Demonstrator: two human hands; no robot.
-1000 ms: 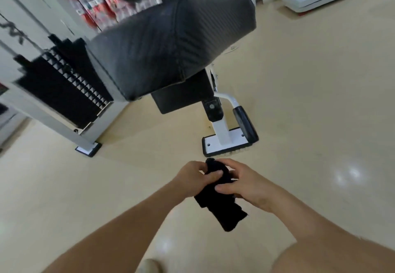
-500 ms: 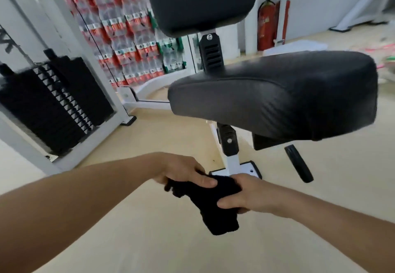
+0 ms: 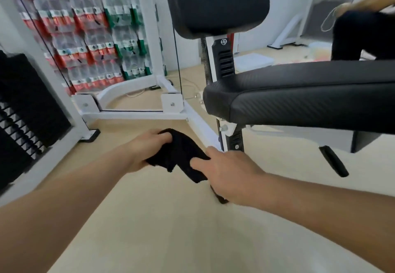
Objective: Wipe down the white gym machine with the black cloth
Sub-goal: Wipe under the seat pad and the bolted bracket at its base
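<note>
Two hands hold the black cloth between them, below and left of the seat pad of the white gym machine: the left hand bunches one end in curled fingers, the right hand pinches the other. Soft and light, the cloth should fold flat into one palm for wiping. A round mark on the post above the seat pad is too blurred to read

The cloth in my fingers was matt fabric; the seat was ribbed, faintly shiny leatherette, the frame smooth painted metal.
</note>
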